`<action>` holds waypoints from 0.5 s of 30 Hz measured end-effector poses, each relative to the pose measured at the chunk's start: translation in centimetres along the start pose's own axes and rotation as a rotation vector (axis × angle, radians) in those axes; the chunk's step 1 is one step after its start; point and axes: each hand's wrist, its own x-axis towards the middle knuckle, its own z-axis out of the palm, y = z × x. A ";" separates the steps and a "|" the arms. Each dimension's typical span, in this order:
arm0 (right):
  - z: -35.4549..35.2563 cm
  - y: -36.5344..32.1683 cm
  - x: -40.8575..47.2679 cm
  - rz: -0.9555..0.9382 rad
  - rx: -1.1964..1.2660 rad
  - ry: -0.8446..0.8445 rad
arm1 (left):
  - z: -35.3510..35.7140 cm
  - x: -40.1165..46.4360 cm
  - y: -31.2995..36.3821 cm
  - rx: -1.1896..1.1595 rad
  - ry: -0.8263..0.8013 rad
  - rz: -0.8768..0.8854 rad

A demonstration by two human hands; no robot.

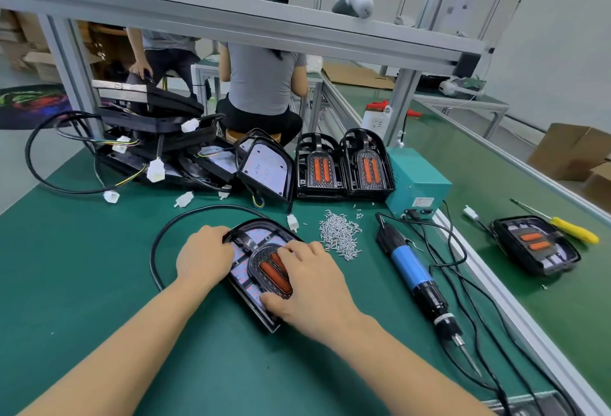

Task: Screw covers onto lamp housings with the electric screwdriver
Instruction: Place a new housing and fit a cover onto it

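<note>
The green worktop [99,250] carries everything, and I take the lamp housing [243,286] under my hands as the landmark. It lies flat in front of me, its long axis running from the rounded end far-left to the squared end near-right. On it sits the cover [264,267], black with two orange strips, not yet screwed down as far as I can judge.

Beyond the housing and to its left is a pile of more housings with cables [148,138]; straight beyond it, two stacks of spare covers [344,167] stand beside a teal power box [416,181].

To the right of the housing, well apart from it, lies the electric screwdriver [420,280]. Its long axis runs roughly parallel to the housing's, blue grip at the far end, bit pointing near and right. Between it and the housing, a little farther off, is the heap of loose screws [340,234].

My left hand [205,257] grips the housing's far-left rim, fingers curled over the edge. My right hand [307,286] lies spread on the cover, fingers fairly straight, pressing it into place.

The right hand is plainly nearer both screws and screwdriver, so I'd expect it to reach right while the left steadies the housing.
</note>
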 end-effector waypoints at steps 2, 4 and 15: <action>-0.3 -0.1 -0.2 -0.026 0.095 0.023 | -0.2 0.0 -0.3 -0.011 -0.042 -0.001; -1.4 0.4 -0.8 -0.029 0.271 0.092 | -0.5 0.1 -0.4 -0.088 -0.055 -0.016; -4.7 12.4 -2.8 0.637 0.081 0.037 | -1.3 0.1 6.4 -0.278 0.027 0.440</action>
